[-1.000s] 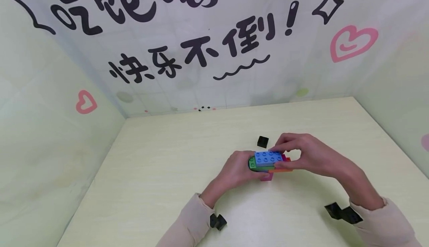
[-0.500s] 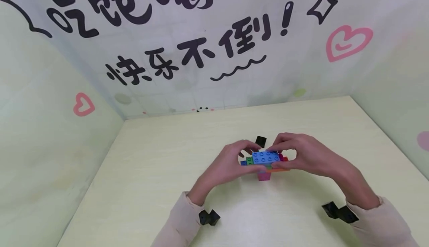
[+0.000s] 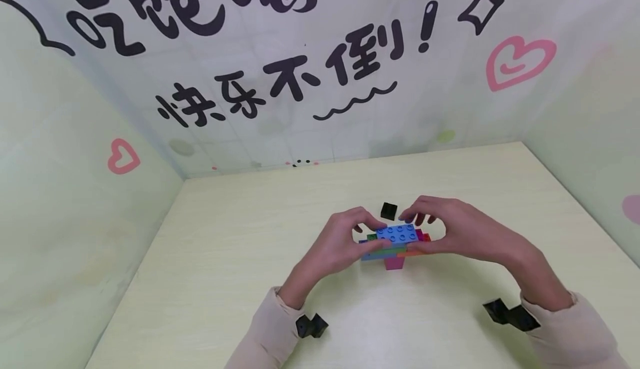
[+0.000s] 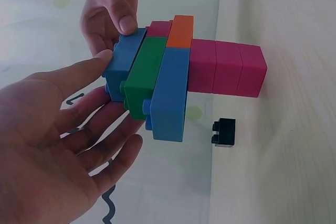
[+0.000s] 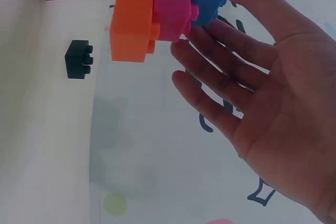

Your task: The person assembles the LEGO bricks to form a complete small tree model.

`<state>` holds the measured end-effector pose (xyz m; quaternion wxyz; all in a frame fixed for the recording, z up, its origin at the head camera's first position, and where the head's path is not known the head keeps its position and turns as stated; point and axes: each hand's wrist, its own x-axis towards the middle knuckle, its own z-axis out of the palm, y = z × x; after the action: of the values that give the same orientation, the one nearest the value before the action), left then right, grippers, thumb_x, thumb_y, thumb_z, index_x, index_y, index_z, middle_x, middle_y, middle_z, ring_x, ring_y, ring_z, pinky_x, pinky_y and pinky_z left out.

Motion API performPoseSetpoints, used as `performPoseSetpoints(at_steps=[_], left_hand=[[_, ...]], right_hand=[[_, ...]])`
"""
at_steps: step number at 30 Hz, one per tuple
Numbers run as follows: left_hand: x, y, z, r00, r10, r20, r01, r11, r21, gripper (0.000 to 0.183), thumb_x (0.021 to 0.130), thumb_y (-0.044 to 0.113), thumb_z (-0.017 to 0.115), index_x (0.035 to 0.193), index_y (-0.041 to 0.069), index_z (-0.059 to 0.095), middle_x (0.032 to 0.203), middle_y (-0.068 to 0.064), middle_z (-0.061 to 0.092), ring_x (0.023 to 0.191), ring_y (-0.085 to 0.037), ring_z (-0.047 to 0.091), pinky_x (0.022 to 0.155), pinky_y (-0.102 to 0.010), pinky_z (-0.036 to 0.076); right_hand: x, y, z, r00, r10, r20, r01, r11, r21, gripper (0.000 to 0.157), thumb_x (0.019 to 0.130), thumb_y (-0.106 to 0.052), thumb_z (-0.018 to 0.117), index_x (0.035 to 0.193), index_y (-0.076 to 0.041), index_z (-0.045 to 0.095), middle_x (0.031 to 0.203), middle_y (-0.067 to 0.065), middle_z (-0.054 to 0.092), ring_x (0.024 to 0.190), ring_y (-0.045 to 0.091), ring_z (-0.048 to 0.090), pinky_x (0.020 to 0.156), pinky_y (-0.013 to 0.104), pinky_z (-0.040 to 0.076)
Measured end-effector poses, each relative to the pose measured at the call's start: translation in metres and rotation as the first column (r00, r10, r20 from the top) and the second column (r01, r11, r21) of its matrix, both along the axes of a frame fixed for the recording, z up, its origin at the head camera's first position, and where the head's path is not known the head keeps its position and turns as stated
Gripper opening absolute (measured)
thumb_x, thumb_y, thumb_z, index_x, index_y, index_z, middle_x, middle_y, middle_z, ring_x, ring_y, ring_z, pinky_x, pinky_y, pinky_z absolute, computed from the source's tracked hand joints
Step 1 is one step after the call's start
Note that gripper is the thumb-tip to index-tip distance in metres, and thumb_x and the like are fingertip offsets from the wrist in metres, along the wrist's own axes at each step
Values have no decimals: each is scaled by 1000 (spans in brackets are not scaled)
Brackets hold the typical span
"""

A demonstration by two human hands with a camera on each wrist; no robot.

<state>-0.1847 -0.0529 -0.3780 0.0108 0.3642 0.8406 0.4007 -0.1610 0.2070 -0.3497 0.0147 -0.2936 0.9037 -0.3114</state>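
Note:
A long blue brick (image 3: 400, 234) tops a structure of toy building bricks. My left hand (image 3: 335, 244) pinches its left end, thumb at the front and forefinger behind. At the other end is my right hand (image 3: 465, 230), its thumb against the brick and its fingers behind, some of them apart from it. Under the blue brick lie a green brick (image 4: 144, 77) and a magenta brick (image 5: 172, 6). Below these, another blue brick (image 4: 170, 95) meets an orange brick (image 5: 131, 19). A magenta column (image 4: 227, 67) of several bricks supports the structure.
A small black brick (image 3: 389, 211) sits on the pale table (image 3: 260, 219) behind the structure. Printed sheets (image 3: 280, 135) enclose the table at the back and sides. Black camera pieces (image 3: 311, 325) show at the sleeves.
My left hand has shifted from the structure's left side up to the top blue brick, uncovering the lower blue brick's end. The right hand's fingers have lifted slightly.

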Motion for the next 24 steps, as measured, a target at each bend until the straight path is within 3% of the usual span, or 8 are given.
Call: performPoseSetpoints(at_steps=[6,15,20,24], left_hand=[[0,-2,1,1000,-15,-22,15,1000,-7,28,86,34,77,108,18,72,102,14,65,93,-3,60,79,-28,52],[1,-10,8,993,0,-121,-4,999,-33,26,85,31,79,105,16,73,100,10,66,93,2,58,76,-19,47],[1,-8,8,994,-7,-106,1,998,-57,27,85,30,78,108,16,73,101,10,66,92,2,58,77,-18,48],[2,-7,8,997,-5,-78,1,999,-54,25,85,27,78,107,15,73,100,9,65,91,1,58,77,-24,52]], right_hand=[[0,8,5,999,31,18,-30,998,-54,26,83,-30,81,105,-26,68,101,-16,64,92,8,59,72,27,54],[0,9,6,999,20,25,-19,998,-53,24,83,-30,81,103,-26,69,101,-15,65,91,7,60,71,27,54],[1,8,5,1000,1,7,-1,999,-36,23,82,-29,81,102,-27,69,100,-17,65,91,7,59,72,26,54],[2,9,5,1000,4,6,-4,999,-50,23,82,-27,82,101,-27,70,99,-17,65,90,7,59,72,26,54]])
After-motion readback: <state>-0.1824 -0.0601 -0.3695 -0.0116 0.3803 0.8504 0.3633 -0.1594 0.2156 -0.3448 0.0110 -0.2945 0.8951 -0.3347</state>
